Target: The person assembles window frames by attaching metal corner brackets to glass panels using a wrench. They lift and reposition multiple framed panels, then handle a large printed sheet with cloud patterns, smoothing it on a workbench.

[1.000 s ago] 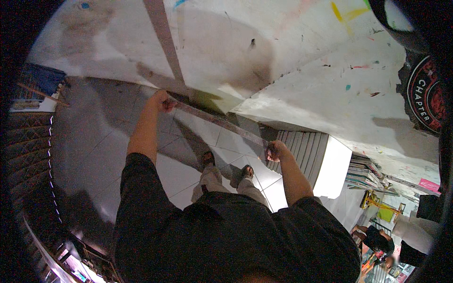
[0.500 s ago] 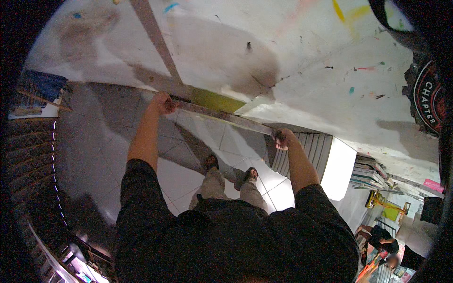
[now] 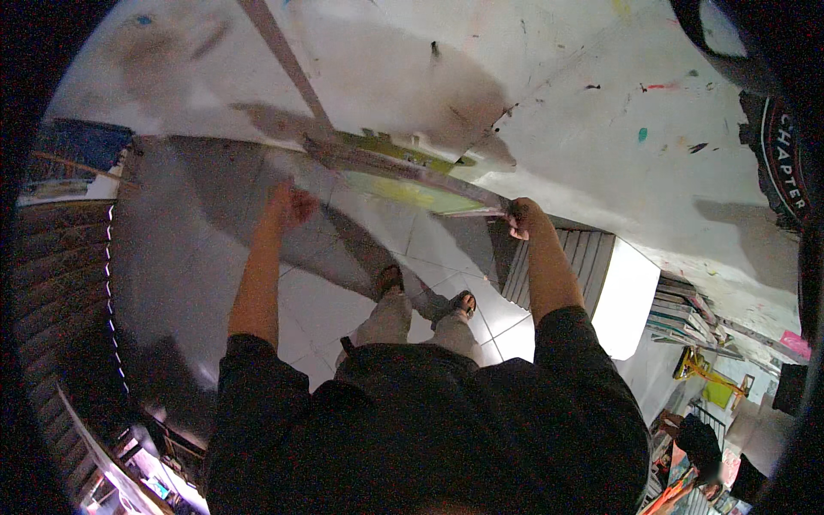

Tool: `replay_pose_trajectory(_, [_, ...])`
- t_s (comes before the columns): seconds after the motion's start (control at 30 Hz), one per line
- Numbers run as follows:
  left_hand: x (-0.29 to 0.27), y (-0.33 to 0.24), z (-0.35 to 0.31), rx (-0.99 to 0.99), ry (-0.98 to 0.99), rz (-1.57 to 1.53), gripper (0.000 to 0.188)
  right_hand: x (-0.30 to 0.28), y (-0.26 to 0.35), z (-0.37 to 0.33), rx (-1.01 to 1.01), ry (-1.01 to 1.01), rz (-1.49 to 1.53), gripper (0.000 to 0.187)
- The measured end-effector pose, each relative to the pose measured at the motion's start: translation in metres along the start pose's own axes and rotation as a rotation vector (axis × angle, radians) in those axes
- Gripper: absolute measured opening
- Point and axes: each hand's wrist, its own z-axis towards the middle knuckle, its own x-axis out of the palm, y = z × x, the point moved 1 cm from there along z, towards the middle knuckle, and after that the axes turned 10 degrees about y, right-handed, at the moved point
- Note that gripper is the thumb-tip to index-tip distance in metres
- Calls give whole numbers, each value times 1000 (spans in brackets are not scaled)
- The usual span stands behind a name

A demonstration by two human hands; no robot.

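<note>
A flat panel (image 3: 412, 187), like a framed canvas with a pale wooden edge and a yellow-green and white face, stands tilted near the wall. My right hand (image 3: 522, 218) is closed on its right end. To the left, my left hand (image 3: 294, 206) is off the panel, in the air over the floor. Its fingers are loosely bent and hold nothing. Behind the panel, a yellow-green strip (image 3: 378, 144) shows at the foot of the wall; most of it is hidden.
A row of stacked panels with a white outer face (image 3: 627, 296) stands beside my right forearm. More stacked panels (image 3: 682, 313) lie farther right. The paint-marked wall (image 3: 584, 120) rises ahead. Dark slatted shapes (image 3: 64, 257) line the left. Another person (image 3: 697, 442) is at the lower right.
My left hand has let go of the panel's left end and moved slightly down. The panel has tilted, showing more of its face. My right hand still grips it.
</note>
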Motion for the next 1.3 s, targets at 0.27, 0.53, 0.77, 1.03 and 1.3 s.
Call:
replay_pose_trajectory(0.27, [-37, 81, -163, 70, -196, -160, 47, 2, 19, 11, 83, -156, 106, 24])
replay_pose_trajectory(0.53, [-35, 104, -188, 74, -335, -115, 47, 26, 19, -9, -91, -120, 263, 51])
replay_pose_trajectory(0.77, [-33, 140, -203, 51, -330, -35, 52, 15, -26, -8, -188, -208, 235, 59])
replay_pose_trajectory(1.03, [-89, 311, -256, 60, -494, -42, 61, -3, -147, -43, -95, -44, 102, 43])
replay_pose_trajectory(1.3, [-64, 584, -355, -257, -562, 1082, 59, -73, -208, -66, -69, 323, -140, 28])
